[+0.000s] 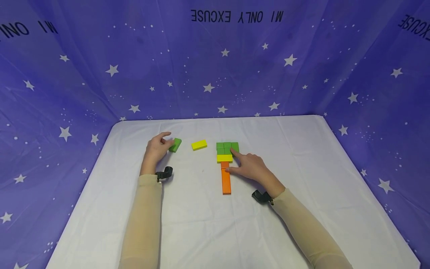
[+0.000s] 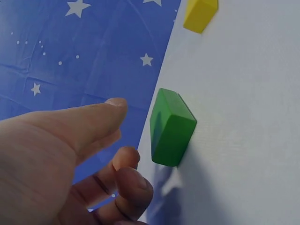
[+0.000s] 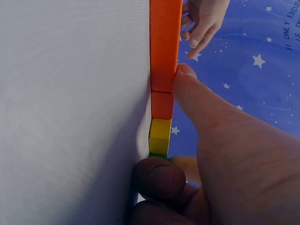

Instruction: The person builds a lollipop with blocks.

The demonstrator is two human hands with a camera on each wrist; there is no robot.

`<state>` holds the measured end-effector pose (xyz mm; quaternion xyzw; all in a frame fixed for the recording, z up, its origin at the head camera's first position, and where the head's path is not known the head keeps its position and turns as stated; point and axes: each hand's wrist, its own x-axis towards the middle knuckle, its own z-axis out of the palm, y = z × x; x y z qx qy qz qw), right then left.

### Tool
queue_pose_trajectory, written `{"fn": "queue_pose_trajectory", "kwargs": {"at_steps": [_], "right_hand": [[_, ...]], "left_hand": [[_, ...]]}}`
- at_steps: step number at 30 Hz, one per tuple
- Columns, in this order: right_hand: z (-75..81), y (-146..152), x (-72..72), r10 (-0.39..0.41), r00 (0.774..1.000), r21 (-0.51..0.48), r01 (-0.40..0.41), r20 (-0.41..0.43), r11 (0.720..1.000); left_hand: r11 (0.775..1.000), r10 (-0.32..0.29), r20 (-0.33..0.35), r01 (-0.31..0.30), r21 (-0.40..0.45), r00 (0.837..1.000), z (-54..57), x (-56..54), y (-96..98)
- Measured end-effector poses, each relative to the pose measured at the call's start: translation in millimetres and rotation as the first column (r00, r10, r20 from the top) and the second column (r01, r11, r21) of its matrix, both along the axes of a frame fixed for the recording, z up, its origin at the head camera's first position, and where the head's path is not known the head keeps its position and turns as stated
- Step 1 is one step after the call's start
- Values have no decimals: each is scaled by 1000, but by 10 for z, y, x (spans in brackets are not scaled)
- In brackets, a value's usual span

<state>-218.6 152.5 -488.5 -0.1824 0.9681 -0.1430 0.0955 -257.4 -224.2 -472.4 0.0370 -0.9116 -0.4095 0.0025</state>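
On the white table, my left hand (image 1: 157, 147) is beside a loose green block (image 2: 171, 129). In the left wrist view its thumb and bent fingers stand apart from the block, with nothing between them. My right hand (image 1: 252, 166) reaches over a flat arrangement of blocks. Its index fingertip lies on the green blocks (image 1: 220, 148) at the top, its thumb against the orange blocks (image 1: 226, 185) that form a stem. Between green and orange lies a yellow block (image 1: 221, 158). In the right wrist view the other right fingers curl beside the row, hiding most of the green.
A second yellow block (image 1: 199, 145) lies on the table (image 1: 191, 216) between the loose green block and the arrangement. Purple cloth (image 1: 208, 67) with white stars surrounds the table's back and sides. Each wrist wears a black camera mount (image 1: 164, 173).
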Motion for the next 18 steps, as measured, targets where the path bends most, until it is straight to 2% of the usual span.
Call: {"fn": "queue_pose_trajectory", "kwargs": {"at_steps": [9, 18], "right_hand": [[12, -6, 6, -3, 1000, -8, 4, 4, 1000], [12, -8, 1, -5, 1000, 2, 5, 11, 1000]], "left_hand": [[990, -27, 56, 35, -133, 998, -69, -21, -6], [985, -69, 124, 87, -146, 990, -40, -15, 19]]}}
